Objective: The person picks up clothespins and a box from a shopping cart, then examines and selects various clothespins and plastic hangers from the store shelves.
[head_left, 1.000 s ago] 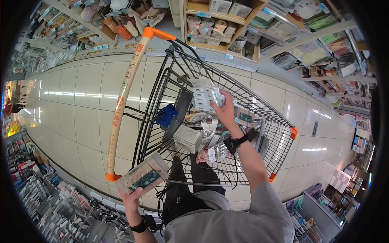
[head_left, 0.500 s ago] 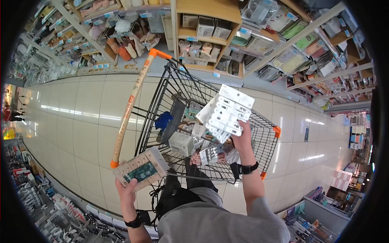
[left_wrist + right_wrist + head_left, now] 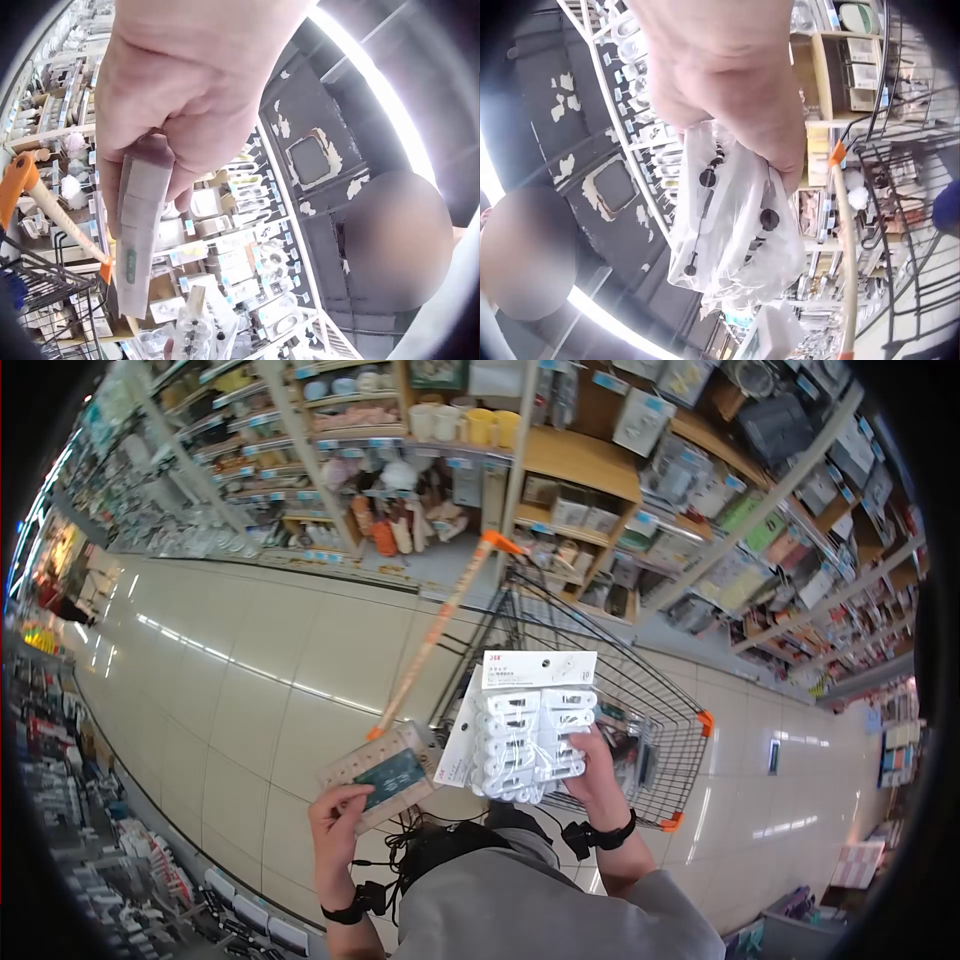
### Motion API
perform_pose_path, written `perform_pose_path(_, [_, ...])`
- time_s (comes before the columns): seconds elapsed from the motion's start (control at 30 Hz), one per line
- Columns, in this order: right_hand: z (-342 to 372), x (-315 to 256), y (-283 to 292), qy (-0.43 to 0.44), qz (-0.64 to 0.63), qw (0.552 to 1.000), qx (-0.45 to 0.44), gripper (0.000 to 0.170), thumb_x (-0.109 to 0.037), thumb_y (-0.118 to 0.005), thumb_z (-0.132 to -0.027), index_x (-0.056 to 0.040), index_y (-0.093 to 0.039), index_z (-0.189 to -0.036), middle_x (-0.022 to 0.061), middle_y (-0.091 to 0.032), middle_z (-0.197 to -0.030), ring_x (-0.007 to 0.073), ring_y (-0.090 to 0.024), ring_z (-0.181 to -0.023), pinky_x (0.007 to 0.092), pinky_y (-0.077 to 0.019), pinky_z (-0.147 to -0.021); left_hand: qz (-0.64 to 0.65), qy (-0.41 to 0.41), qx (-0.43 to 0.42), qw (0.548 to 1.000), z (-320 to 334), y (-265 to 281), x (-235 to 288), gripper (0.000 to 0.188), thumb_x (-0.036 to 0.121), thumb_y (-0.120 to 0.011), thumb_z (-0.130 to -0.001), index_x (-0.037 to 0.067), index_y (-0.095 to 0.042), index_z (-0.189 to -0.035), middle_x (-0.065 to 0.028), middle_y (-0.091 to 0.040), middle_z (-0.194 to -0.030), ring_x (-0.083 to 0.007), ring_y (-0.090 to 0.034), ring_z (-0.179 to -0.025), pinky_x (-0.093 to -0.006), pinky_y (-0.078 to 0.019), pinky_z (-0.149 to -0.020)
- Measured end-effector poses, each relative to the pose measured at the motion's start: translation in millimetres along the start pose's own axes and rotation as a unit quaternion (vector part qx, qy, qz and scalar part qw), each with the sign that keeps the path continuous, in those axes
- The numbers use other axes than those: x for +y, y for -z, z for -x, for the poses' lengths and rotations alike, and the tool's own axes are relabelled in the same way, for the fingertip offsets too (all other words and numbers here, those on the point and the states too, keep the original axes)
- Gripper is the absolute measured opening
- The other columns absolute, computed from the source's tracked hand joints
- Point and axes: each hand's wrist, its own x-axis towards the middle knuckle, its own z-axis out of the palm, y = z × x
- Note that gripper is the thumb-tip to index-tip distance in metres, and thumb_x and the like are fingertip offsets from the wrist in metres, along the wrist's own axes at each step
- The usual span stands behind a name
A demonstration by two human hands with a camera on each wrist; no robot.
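Note:
In the head view my right hand [image 3: 594,762] pinches the right edge of white clips in clear bags [image 3: 525,735] with white header cards. My left hand [image 3: 337,822] grips a flat pink-and-green box [image 3: 385,775] by its lower left side, thumb on its face. The box's corner lies close to the clip packs' left card. The left wrist view shows the box [image 3: 142,232] edge-on below my left hand [image 3: 180,97]. From the right wrist, the clear bags [image 3: 735,217] hang from my right hand [image 3: 727,82].
A wire shopping cart [image 3: 690,745] with orange corners stands behind the packs, goods inside it. Its pale handle [image 3: 435,635] slants at the left. Stocked shelves [image 3: 580,465] line the far side of the tiled floor [image 3: 240,670], and more goods [image 3: 130,860] fill the lower left.
My right hand has lifted the clip packs out of the cart and drawn them closer, upright before me. The left hand still holds its box, now nearer the packs. The view has tipped up toward the shelves.

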Motion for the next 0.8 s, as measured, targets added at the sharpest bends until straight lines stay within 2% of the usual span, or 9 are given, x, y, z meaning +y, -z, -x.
perform_pose_path(0.1, [9.5, 43.9, -39.6, -0.011, 0.035, 0.998, -0.05, 0.067, -0.004, -0.055, -0.079, -0.004, -0.034, -0.142, 0.014, -0.053, -0.132, 0.0269, -0.056, -0.119, 0.0394, -0.0474, -0.099, -0.017, -0.035, -0.007, 0.999, 2.4, 39.6, -4.5, 0.013, 0.0, -0.063, -0.086, 0.002, -0.074, -0.092, -0.0026, -0.07, -0.085, -0.0087, -0.058, -0.079, -0.0229, -0.0419, -0.069])
perform_pose_path(0.17, [20.0, 84.6, -71.6, -0.029, 0.044, 0.995, -0.085, 0.07, -0.002, -0.054, -0.078, -0.0043, -0.032, -0.144, 0.0142, -0.052, -0.133, 0.0268, -0.054, -0.121, 0.0389, -0.0464, -0.1, 0.038, 0.032, 0.004, 0.999, 9.5, 69.9, -15.5, 0.016, 0.007, -0.061, -0.088, 0.001, -0.074, -0.096, -0.004, -0.07, -0.089, -0.0094, -0.059, -0.081, -0.0238, -0.0432, -0.07])
perform_pose_path(0.27, [22.3, 154.2, -128.3, -0.094, 0.111, 0.983, -0.115, 0.073, 0.003, -0.051, -0.079, -0.0043, -0.028, -0.148, 0.0141, -0.051, -0.134, 0.0255, -0.053, -0.122, 0.0357, -0.0431, -0.102, 0.24, 0.05, -0.093, 0.965, 15.4, 130.4, -51.3, 0.044, 0.036, -0.054, -0.098, -0.004, -0.068, -0.11, -0.0086, -0.069, -0.101, -0.0132, -0.061, -0.094, -0.0274, -0.0482, -0.081])
perform_pose_path(0.37, [17.7, 228.6, -177.7, -0.118, 0.224, 0.957, -0.142, 0.07, 0.003, -0.055, -0.077, -0.0038, -0.033, -0.143, 0.0128, -0.052, -0.132, 0.0245, -0.054, -0.12, 0.0366, -0.044, -0.101, 0.216, 0.105, -0.129, 0.962, 22.6, 182.9, -73.0, 0.057, 0.045, -0.059, -0.094, -0.005, -0.059, -0.123, -0.011, -0.066, -0.11, -0.0158, -0.061, -0.1, -0.0292, -0.0484, -0.088])
perform_pose_path(0.43, [20.7, 255.9, -222.5, -0.061, 0.334, 0.913, -0.227, 0.071, 0.001, -0.054, -0.08, -0.0055, -0.027, -0.146, 0.0126, -0.045, -0.137, 0.0216, -0.043, -0.129, 0.0342, -0.0351, -0.107, 0.188, 0.054, -0.147, 0.97, 29.6, 215.9, -87.9, 0.06, 0.035, -0.069, -0.087, -0.006, -0.053, -0.128, -0.0117, -0.064, -0.116, -0.018, -0.061, -0.103, -0.0315, -0.049, -0.091])
perform_pose_path(0.53, [16.8, 284.1, -264.1, -0.107, 0.338, 0.893, -0.276, 0.077, 0.001, -0.054, -0.08, -0.007, -0.021, -0.149, 0.0142, -0.037, -0.144, 0.0228, -0.034, -0.136, 0.0342, -0.0291, -0.111, 0.289, 0.13, -0.093, 0.944, 38.4, 246.8, -56.8, 0.057, 0.005, -0.073, -0.073, -0.007, -0.054, -0.126, -0.0141, -0.064, -0.118, -0.0219, -0.063, -0.105, -0.0345, -0.0508, -0.09])
perform_pose_path(0.7, [-31.4, 296.2, -274.8, -0.082, 0.428, 0.816, -0.38, 0.083, -0.023, -0.061, -0.09, -0.0049, -0.011, -0.153, 0.0178, -0.018, -0.157, 0.0278, -0.026, -0.141, 0.0391, -0.0242, -0.114, 0.371, 0.087, -0.024, 0.924, 42.3, 278.0, -92.9, 0.059, 0.002, -0.073, -0.071, -0.007, -0.052, -0.127, -0.0165, -0.064, -0.117, -0.0253, -0.064, -0.105, -0.0378, -0.052, -0.091])
perform_pose_path(0.77, [-77.4, 280.8, -234.8, 0.206, 0.686, 0.682, -0.147, 0.08, -0.03, -0.065, -0.09, -0.0022, -0.021, -0.151, 0.0207, -0.025, -0.155, 0.0321, -0.028, -0.141, 0.0425, -0.0227, -0.115, 0.432, 0.066, -0.002, 0.899, 36.9, 291.2, -100.5, 0.062, 0.0, -0.073, -0.071, -0.007, -0.051, -0.128, -0.0174, -0.063, -0.117, -0.0274, -0.064, -0.106, -0.0398, -0.0524, -0.091])
perform_pose_path(0.8, [-109.7, 269.1, -212.0, 0.291, 0.691, 0.662, 0.028, 0.076, -0.029, -0.067, -0.087, 0.0008, -0.031, -0.146, 0.0235, -0.033, -0.15, 0.0362, -0.031, -0.139, 0.0439, -0.0231, -0.115, 0.436, 0.071, 0.01, 0.897, 36.7, 300.7, -99.7, 0.064, -0.001, -0.072, -0.07, -0.007, -0.049, -0.129, -0.0183, -0.062, -0.119, -0.0291, -0.063, -0.107, -0.0405, -0.0523, -0.092])
